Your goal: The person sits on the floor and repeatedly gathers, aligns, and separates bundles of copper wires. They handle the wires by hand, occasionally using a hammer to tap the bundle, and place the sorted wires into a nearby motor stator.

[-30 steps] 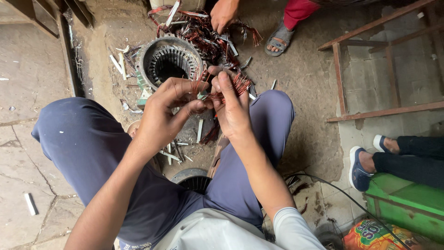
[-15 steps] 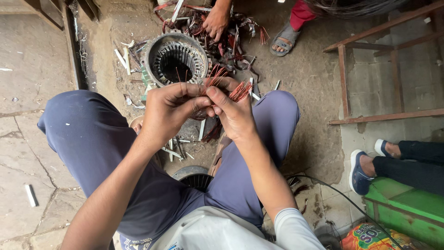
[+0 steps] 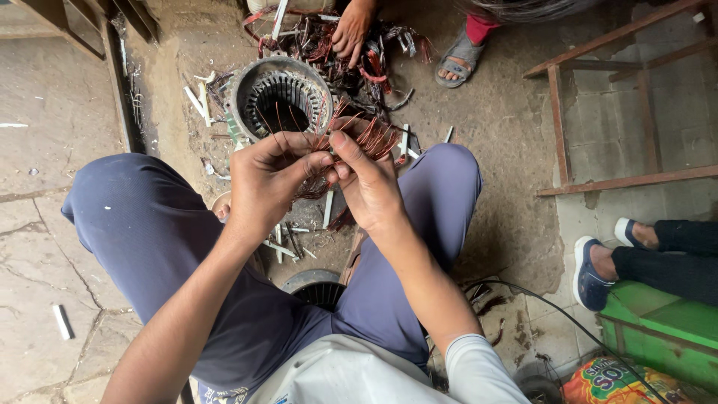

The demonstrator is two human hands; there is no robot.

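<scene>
Copper wire bundle (image 3: 359,142) pinched between left hand (image 3: 265,179) and right hand (image 3: 370,183), above knees, motor stator (image 3: 280,97) just beyond.

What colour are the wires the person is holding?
The wire bundle pinched between both hands is reddish copper, seen in the head view.

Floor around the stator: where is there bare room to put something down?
Bare: cracked slabs left of the left knee, and concrete between the right knee and the wooden frame. Crowded: wire scraps beyond the stator, litter under both hands.
</scene>
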